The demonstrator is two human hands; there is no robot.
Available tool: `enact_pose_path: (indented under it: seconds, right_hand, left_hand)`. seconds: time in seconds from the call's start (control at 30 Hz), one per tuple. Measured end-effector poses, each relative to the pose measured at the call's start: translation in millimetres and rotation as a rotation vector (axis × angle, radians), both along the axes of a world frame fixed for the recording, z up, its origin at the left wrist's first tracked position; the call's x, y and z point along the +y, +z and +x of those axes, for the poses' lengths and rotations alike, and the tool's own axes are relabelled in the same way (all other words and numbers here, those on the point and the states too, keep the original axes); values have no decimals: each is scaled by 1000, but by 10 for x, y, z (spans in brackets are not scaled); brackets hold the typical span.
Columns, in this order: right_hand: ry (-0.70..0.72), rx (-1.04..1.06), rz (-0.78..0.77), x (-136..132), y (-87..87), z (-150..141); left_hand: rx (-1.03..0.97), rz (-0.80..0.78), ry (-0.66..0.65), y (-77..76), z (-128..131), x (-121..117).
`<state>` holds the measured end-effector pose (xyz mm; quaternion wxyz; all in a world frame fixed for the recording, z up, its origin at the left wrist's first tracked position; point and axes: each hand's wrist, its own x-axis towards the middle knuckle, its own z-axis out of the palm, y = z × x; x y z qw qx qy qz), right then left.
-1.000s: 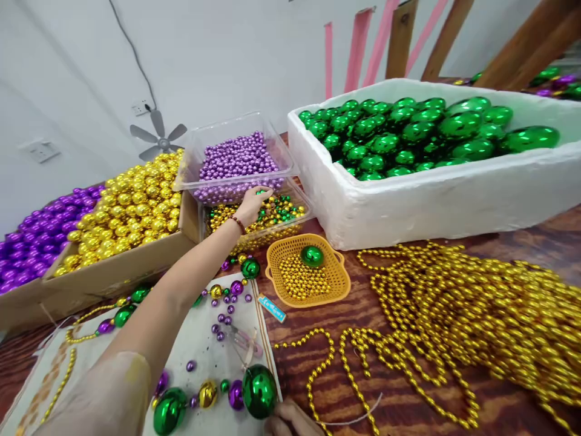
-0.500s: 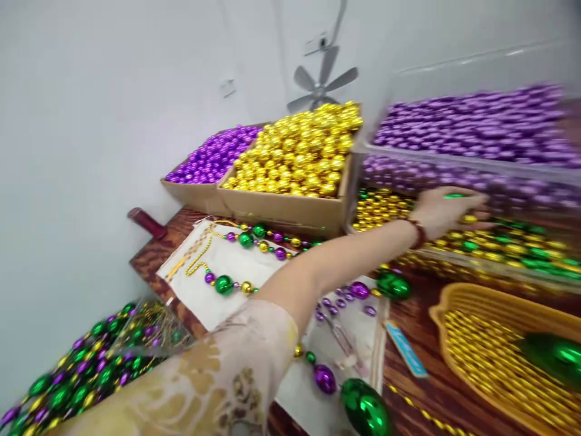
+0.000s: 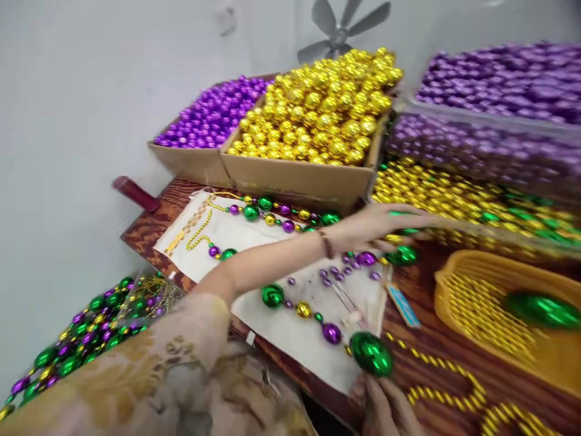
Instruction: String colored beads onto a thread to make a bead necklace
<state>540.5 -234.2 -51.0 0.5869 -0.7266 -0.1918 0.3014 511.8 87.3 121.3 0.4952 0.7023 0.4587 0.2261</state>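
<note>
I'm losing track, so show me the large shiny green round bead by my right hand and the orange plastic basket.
Large shiny green round bead (image 3: 370, 353): head view, middle of its surface.
Orange plastic basket (image 3: 508, 269): head view, inside of its back wall.

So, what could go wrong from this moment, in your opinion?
The loose purple beads on the white cloth might roll away if the left hand brushes them. The gold balls, heaped above the rim of their cardboard box, could spill if it is bumped.

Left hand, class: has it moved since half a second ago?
Yes: against the gold-and-green bead tub, the left hand has shifted leftward and nearer the camera.
</note>
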Motion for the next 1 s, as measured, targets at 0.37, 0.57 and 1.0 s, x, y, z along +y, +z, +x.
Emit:
enact_pose_path:
  seconds: [0.37,0.57,1.0]
  right_hand:
    - [10,87,197,49,78,-42]
    - [-4,75,226,78,123,-71]
    - [-16,90,206,127,172,-76]
  left_hand:
    - [409,475,-421,-1010,-513,-307]
    - [611,678,-542,-1184,-609,-403]
    - [216,415,-611,-1033,-781,-182]
